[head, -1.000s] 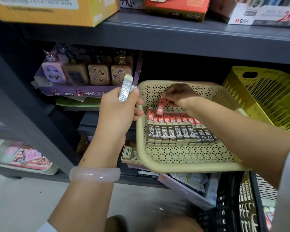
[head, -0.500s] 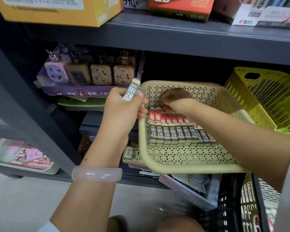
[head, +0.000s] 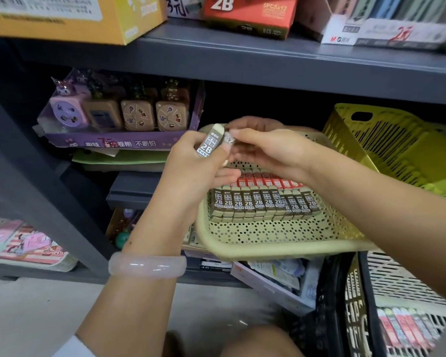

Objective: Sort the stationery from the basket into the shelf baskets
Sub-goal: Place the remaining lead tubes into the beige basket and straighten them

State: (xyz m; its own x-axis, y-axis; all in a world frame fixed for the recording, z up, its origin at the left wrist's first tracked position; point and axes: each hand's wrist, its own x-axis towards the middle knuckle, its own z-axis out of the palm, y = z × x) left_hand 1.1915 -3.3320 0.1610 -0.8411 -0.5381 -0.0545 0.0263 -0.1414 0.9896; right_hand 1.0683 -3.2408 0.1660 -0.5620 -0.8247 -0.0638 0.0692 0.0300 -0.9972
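Note:
My left hand [head: 196,168] grips a grey 2B lead case [head: 208,143] upright above the left rim of the beige perforated basket [head: 276,238]. My right hand [head: 268,150] has come beside it and pinches a second small case [head: 228,139] at its top with thumb and forefinger. Inside the basket lie two neat rows: brown 2B cases [head: 263,204] in front and red-topped cases [head: 265,180] behind. A cream crate [head: 407,284] at the lower right holds several more packs [head: 402,328].
A yellow-green slotted basket [head: 386,143] stands to the right on the shelf. A purple display tray of sharpeners [head: 119,117] sits to the left. Boxes line the upper grey shelf [head: 242,60]. A black crate [head: 332,305] and an open box of packets [head: 273,279] stand below.
My right hand has left the red cases in the basket and risen to the left hand, where it now pinches a case. My left hand stays in place with its cases.

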